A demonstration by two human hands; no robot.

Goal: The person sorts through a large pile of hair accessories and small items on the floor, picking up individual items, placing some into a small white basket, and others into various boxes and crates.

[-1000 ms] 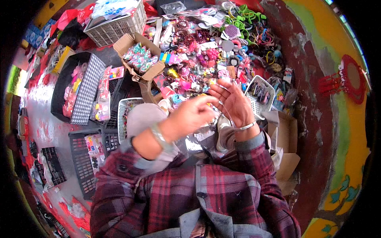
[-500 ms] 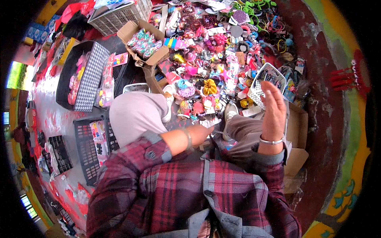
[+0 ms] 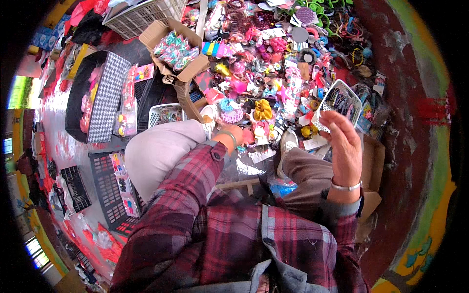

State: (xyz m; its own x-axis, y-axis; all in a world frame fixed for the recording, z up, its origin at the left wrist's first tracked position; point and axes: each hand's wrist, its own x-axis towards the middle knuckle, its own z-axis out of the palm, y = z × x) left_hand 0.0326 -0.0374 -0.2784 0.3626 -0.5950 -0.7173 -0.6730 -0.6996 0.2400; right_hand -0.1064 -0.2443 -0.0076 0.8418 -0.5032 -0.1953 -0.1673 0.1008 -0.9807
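My left hand (image 3: pixel 233 134) reaches down to the near edge of a big heap of hair accessories, between my shoes; its fingers are largely hidden and what they touch is unclear. Close by are a white flower hair tie (image 3: pixel 260 132), a mustard scrunchie (image 3: pixel 262 110) and a lilac scrunchie (image 3: pixel 232 115). Over my right leg my right hand (image 3: pixel 345 154) is raised, fingers loosely bent and apart, with nothing visible in it. Just beyond its fingertips stands a white plastic basket (image 3: pixel 318 117) of hair clips.
Left of the heap are an open carton (image 3: pixel 146 36) of bagged items, a houndstooth box (image 3: pixel 111 93), a small white basket (image 3: pixel 152 117) and a dark crate (image 3: pixel 105 188). A grey crate (image 3: pixel 141 20) stands behind. Another carton (image 3: pixel 373 161) is beside my right leg.
My left hand has moved forward and slightly left from between my legs to the heap's near edge. My right hand stays raised, its fingers now more bent. The view has shifted slightly.
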